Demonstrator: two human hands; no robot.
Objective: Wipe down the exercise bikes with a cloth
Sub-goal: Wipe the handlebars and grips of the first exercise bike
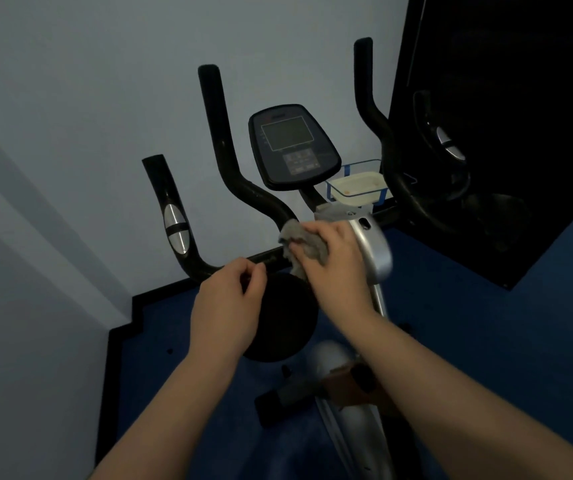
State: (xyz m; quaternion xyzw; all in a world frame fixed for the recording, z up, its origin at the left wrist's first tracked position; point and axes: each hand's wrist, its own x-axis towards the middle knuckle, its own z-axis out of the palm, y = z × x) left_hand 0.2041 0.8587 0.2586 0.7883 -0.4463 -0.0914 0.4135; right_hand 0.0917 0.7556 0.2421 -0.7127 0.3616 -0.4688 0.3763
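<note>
An exercise bike with black handlebars (219, 140) and a dark console (292, 147) stands against a pale wall. My right hand (330, 261) grips a crumpled grey cloth (304, 242) against the handlebar's centre, beside the silver stem cover (375, 247). My left hand (231, 303) hovers just below the left part of the crossbar, its fingers loosely curled and thumb near the fingertips; whether it touches the bar I cannot tell. Silver pulse sensors (175, 228) sit on the left grip.
A white tray in a blue wire holder (358, 185) hangs right of the console. A large black panel (507, 133) fills the right side. Blue floor (486, 323) surrounds the bike; its silver frame and a pedal (344, 386) lie below my arms.
</note>
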